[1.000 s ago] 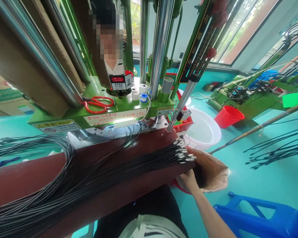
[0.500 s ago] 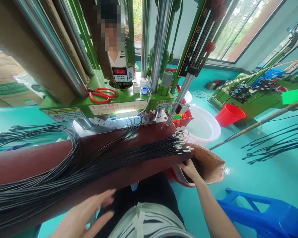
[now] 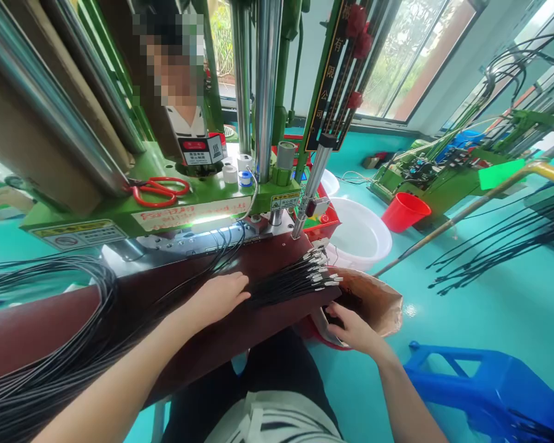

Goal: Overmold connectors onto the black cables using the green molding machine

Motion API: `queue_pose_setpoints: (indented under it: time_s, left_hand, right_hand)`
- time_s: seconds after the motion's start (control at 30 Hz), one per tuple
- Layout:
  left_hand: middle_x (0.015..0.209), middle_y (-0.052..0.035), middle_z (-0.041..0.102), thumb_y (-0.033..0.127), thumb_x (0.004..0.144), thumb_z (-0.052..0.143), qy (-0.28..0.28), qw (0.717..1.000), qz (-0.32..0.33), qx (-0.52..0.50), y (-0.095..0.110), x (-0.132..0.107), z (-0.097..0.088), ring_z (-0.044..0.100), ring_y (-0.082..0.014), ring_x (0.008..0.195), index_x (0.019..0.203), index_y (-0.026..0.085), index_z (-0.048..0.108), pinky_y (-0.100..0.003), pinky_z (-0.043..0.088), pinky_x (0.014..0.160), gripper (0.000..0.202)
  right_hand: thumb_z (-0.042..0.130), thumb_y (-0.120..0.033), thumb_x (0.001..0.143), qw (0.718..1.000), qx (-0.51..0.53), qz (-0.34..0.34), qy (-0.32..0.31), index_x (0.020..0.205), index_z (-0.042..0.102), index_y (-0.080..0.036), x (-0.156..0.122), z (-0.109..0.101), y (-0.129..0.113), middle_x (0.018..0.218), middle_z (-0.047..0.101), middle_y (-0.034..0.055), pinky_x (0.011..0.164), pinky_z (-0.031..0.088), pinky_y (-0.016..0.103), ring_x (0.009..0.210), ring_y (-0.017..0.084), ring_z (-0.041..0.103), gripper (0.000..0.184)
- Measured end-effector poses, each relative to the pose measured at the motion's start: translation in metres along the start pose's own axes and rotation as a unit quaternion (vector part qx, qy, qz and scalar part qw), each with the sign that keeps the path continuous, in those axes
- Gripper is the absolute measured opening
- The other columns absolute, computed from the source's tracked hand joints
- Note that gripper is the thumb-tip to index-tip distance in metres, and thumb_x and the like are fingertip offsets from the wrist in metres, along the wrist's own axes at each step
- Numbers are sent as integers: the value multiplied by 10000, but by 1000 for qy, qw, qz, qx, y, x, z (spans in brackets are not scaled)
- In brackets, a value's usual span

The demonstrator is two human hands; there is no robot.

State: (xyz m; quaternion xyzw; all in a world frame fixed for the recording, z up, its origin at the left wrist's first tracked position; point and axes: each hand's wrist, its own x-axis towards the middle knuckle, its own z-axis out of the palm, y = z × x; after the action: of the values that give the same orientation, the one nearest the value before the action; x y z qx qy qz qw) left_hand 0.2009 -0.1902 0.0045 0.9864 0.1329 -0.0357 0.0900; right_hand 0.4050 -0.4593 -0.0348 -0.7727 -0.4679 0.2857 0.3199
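A bundle of black cables point(image 3: 277, 284) with silvery connector ends point(image 3: 321, 278) lies along the brown tabletop point(image 3: 240, 335). My left hand point(image 3: 221, 296) is over the bundle, palm down, its thumb a little apart from the fingers; I see no cable gripped in it. Past the table's right corner, my right hand point(image 3: 351, 327) hangs at the mouth of a paper-lined bin point(image 3: 383, 301). Its thumb and forefinger are apart, with nothing visible between them. A few thin cables run from the bundle into the press's metal mould point(image 3: 198, 237).
The green press point(image 3: 120, 215) stands behind the table, with red-handled scissors point(image 3: 159, 191) and tape rolls point(image 3: 245, 178) on its ledge. At right are a white tub point(image 3: 383, 240), a red bucket point(image 3: 405, 213) and a blue stool point(image 3: 498, 387). A person is beyond the press.
My left hand has moved up and right, from in front of the table to over the cables. My right hand has drawn slightly out from the table corner. The view has shifted.
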Motion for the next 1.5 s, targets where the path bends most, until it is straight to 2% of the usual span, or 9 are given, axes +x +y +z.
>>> queue_pose_setpoints:
  time_s: [0.1, 0.23, 0.37, 0.53, 0.67, 0.83, 0.97, 1.17, 1.5]
  left_hand:
    - [813, -58, 566, 247, 891, 325, 47, 999, 6, -14, -1, -4, -10, 562, -166, 750, 816, 145, 559, -255, 418, 656, 266]
    - [823, -22, 552, 353, 868, 380, 155, 963, -25, -219, -13, -18, -26, 530, -136, 768, 852, 170, 551, -234, 431, 716, 251]
    - [744, 12, 539, 426, 804, 480, 133, 911, -73, -382, -22, -32, -39, 509, -123, 707, 855, 174, 539, -220, 442, 667, 264]
    - [534, 63, 398, 463, 806, 469, 10, 838, -103, -536, -13, -41, -38, 393, -78, 476, 846, 181, 494, -188, 349, 445, 285]
    - [537, 56, 403, 498, 826, 408, -58, 812, -105, -571, 2, -37, -27, 309, -50, 403, 675, 184, 412, -186, 246, 377, 348]
    - [783, -16, 589, 492, 801, 453, 64, 924, -122, -357, 5, -21, -7, 553, -162, 706, 883, 200, 529, -282, 453, 658, 313]
    - [1031, -93, 598, 365, 802, 495, 113, 983, -123, -74, -1, -6, 9, 538, -265, 971, 1005, 177, 567, -393, 417, 848, 285]
    - [934, -71, 612, 174, 836, 378, 23, 989, -148, 10, -6, 1, 18, 601, -205, 840, 885, 190, 585, -291, 458, 624, 214]
    - [958, -28, 663, 47, 726, 464, 398, 911, -53, 99, -7, -23, 11, 602, -186, 844, 1022, 210, 585, -270, 455, 720, 359]
  right_hand:
    - [565, -198, 712, 999, -28, -9, -43, 1179, 575, -254, -5, -7, -20, 1146, 622, 36, 853, 454, 347, 1001, 252, 584, 470]
    - [585, -221, 730, 993, -31, -59, -96, 1196, 565, -259, -1, -6, -51, 1109, 641, 38, 874, 441, 340, 986, 237, 591, 468]
    - [515, -226, 812, 970, 124, -124, -169, 1201, 552, -227, 19, 16, -86, 1025, 669, 55, 840, 458, 317, 917, 180, 618, 391]
    - [690, -303, 708, 819, 523, -155, -178, 1275, 423, -301, 66, 48, -119, 1189, 586, 64, 918, 403, 372, 1089, 191, 546, 627]
    - [646, -416, 737, 725, 670, -139, -80, 1134, 548, -279, 98, 45, -132, 1087, 642, 45, 928, 394, 413, 1028, 216, 585, 431]
    - [611, -327, 785, 759, 643, -89, 47, 882, 667, -166, 108, 36, -126, 789, 705, 45, 791, 484, 358, 774, 188, 662, 196]
    - [656, -292, 742, 768, 630, -70, 90, 852, 671, -150, 108, 41, -116, 795, 707, 55, 706, 517, 324, 757, 186, 662, 180]
    - [681, -286, 715, 769, 629, -51, 101, 821, 673, -137, 111, 46, -109, 777, 700, 55, 648, 532, 280, 747, 177, 660, 183]
    - [657, -313, 733, 719, 695, -9, 36, 770, 672, -120, 106, 51, -110, 633, 669, 29, 564, 533, 269, 553, 148, 640, 197]
